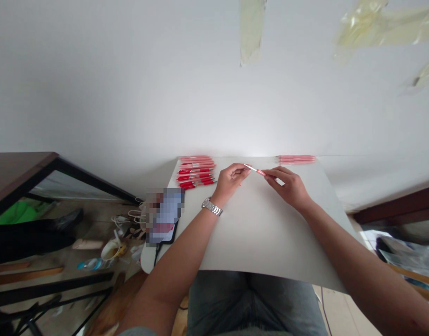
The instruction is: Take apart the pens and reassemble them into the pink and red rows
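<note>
Above the middle of the table, both hands meet at a slim red-and-white pen (257, 171), which slants down toward the right. Its white end is at the fingertips of my left hand (231, 177), closed in a pinch; a bit of red shows beside those fingers, too small to make out. My right hand (287, 184) pinches the red end between thumb and fingers. Left of my hands, red and pink pens (196, 171) lie stacked in a column of rows. Several pale red pens (296, 159) lie together at the table's back right.
The white table (263, 233) stands against a wall. A phone-like device (167, 214), blurred out, rests at its left edge with a cable (157, 254). A dark-framed table (25, 175) is on the left, with a cup (111, 249) and clutter on the floor.
</note>
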The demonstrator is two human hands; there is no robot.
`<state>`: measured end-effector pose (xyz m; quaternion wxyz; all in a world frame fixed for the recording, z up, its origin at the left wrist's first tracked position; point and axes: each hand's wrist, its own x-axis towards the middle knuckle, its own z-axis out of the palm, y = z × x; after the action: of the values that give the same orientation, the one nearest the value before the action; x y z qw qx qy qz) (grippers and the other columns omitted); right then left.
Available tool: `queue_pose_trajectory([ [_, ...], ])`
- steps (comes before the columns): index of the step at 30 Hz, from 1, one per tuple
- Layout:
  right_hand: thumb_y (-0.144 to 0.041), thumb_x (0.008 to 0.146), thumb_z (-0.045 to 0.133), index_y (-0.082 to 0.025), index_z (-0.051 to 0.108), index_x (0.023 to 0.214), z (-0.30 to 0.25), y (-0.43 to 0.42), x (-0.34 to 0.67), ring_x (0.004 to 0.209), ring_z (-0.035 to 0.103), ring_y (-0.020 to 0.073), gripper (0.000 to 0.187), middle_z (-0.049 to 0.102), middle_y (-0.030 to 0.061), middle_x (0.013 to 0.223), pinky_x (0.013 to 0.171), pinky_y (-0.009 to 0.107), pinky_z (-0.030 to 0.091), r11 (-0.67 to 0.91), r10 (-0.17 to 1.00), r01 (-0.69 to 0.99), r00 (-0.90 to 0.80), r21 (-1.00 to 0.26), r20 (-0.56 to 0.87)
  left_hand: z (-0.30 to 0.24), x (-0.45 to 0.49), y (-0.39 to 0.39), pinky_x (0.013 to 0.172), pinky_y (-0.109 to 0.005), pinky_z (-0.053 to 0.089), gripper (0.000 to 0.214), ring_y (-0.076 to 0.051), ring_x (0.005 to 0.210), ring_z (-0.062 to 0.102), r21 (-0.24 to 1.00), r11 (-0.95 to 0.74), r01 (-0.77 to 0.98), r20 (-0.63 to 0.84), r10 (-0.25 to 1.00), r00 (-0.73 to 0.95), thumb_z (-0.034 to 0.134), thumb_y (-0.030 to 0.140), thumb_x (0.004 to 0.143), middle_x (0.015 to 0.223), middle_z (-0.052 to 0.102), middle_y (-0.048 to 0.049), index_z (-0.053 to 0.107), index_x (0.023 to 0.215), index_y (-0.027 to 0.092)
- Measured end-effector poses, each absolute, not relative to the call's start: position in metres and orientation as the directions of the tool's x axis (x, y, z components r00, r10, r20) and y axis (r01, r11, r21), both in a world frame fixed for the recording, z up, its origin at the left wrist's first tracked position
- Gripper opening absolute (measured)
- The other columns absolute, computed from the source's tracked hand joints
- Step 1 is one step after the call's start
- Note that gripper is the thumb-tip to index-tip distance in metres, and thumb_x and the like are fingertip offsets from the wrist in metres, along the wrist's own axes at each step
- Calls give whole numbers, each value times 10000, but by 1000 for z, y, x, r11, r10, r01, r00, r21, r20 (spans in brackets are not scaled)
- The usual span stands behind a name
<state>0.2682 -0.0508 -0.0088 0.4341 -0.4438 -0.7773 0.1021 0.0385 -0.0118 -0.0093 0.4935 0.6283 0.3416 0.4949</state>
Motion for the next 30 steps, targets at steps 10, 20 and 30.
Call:
queue_pose_trajectory([
  [10, -335, 1024, 578, -238, 746, 1174, -11, -45, 276, 794, 662, 198, 246, 706, 60, 918, 728, 334, 522, 506, 817, 631, -133, -588, 561, -7, 7, 1, 997, -405, 502, 222, -234, 1059, 639, 536, -578, 616, 491, 807, 329, 569, 171, 953, 1114, 686, -81, 687, 1135, 213],
  [20, -323, 1023, 581, -239, 740, 1173, -12, -46, 277, 806, 663, 202, 235, 713, 59, 931, 716, 336, 503, 487, 832, 627, -121, -608, 541, -6, 0, 0, 906, -428, 497, 179, -268, 990, 604, 323, -575, 751, 342, 812, 474, 645, 172, 871, 1086, 657, -79, 663, 1046, 205],
  [30, -341, 1024, 579, -234, 738, 1178, -18, -42, 278, 811, 668, 202, 246, 723, 65, 951, 725, 344, 518, 481, 838, 634, -130, -606, 530, -5, 5, -2, 926, -411, 495, 103, -250, 1001, 609, 326, -577, 749, 335, 811, 479, 668, 249, 921, 1087, 659, -58, 677, 1020, 220],
])
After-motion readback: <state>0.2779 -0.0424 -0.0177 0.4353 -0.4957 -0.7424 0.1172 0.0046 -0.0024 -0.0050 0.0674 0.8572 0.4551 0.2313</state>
